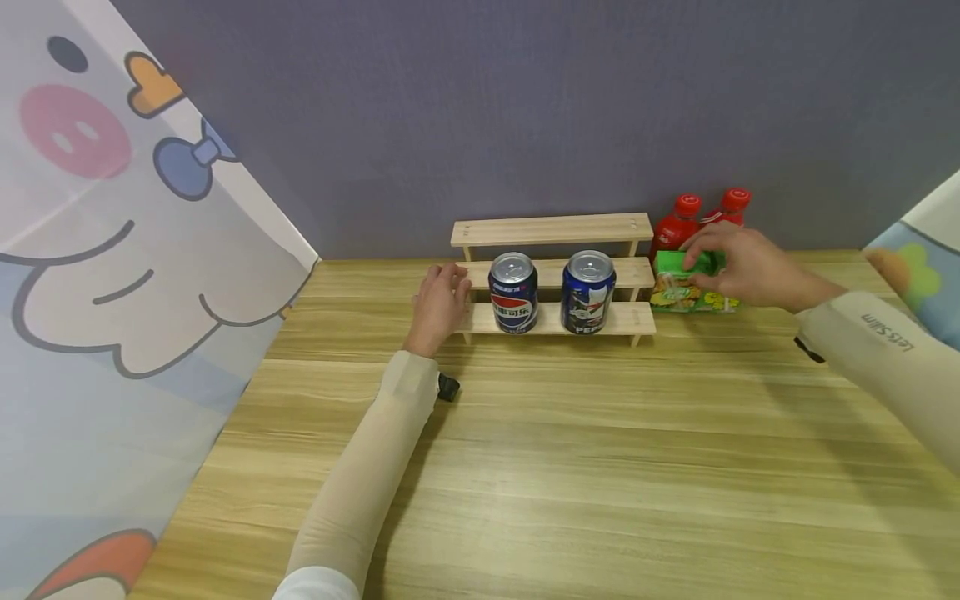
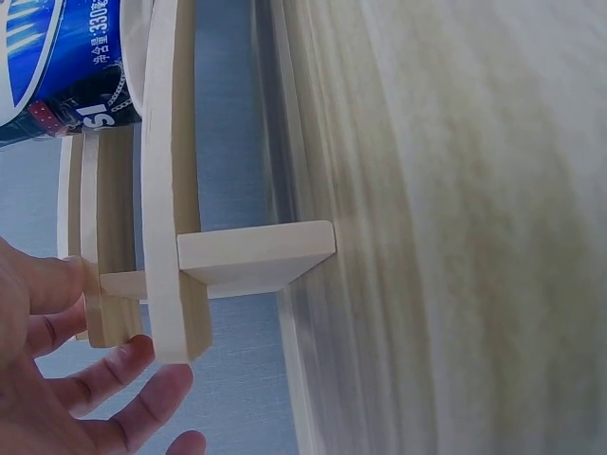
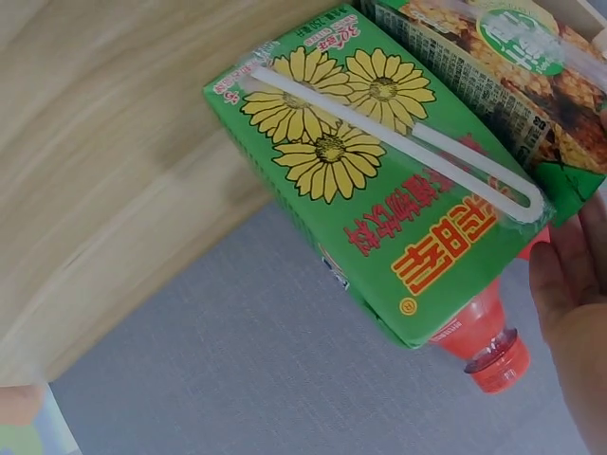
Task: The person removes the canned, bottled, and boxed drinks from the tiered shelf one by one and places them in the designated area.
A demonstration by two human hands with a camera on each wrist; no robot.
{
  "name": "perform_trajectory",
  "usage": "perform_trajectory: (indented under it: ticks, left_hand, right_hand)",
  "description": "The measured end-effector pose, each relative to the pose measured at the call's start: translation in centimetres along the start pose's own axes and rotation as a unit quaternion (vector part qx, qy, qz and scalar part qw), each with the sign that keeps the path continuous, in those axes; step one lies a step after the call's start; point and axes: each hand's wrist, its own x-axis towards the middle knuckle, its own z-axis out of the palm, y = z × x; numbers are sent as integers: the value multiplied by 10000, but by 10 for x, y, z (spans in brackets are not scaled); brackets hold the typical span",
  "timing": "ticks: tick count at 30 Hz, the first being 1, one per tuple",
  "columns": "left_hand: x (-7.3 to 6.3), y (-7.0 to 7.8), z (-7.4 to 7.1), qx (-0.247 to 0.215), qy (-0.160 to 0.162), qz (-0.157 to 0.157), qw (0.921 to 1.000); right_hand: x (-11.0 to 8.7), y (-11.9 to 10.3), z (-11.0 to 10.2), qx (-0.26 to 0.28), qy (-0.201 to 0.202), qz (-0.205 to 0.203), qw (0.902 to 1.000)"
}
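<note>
My left hand (image 1: 441, 304) is at the left end of a small three-tier wooden rack (image 1: 551, 229). In the left wrist view its thumb and fingers pinch the end of a plank (image 2: 119, 204). Two Pepsi cans, one left (image 1: 513, 296) and one right (image 1: 588, 292), stand upright on the rack. My right hand (image 1: 738, 262) is over a snack box (image 1: 675, 292) with food pictures, its bent fingers right at the green top. Beside that box is a green drink carton (image 3: 332, 180) with yellow flowers and a wrapped straw (image 3: 408, 142), partly hidden by the hand in the head view.
Two red-capped bottles, one left (image 1: 678, 221) and one right (image 1: 735, 204), stand behind the boxes. A grey wall panel (image 1: 525, 108) rises behind the rack. The wooden table (image 1: 570, 467) stretches out in front. Printed cartoon sheets hang at the left (image 1: 150, 233) and right (image 1: 926, 258).
</note>
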Motion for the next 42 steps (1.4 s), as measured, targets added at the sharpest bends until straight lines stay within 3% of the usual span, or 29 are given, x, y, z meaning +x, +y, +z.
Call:
perform_trajectory:
  ticks: [15,31,42]
  left_hand:
    - [1,-1,2,7,-29,-45,10000]
    - [0,1,0,27,-63,-39,10000]
    - [-2,0,0,29,-75,27,10000]
  right_hand:
    - [0,3,1,-333,240,-163,9990]
    - [-2,8,8,-147,738,-244,9969]
    - [-5,8,10,-165,821,-23,9965]
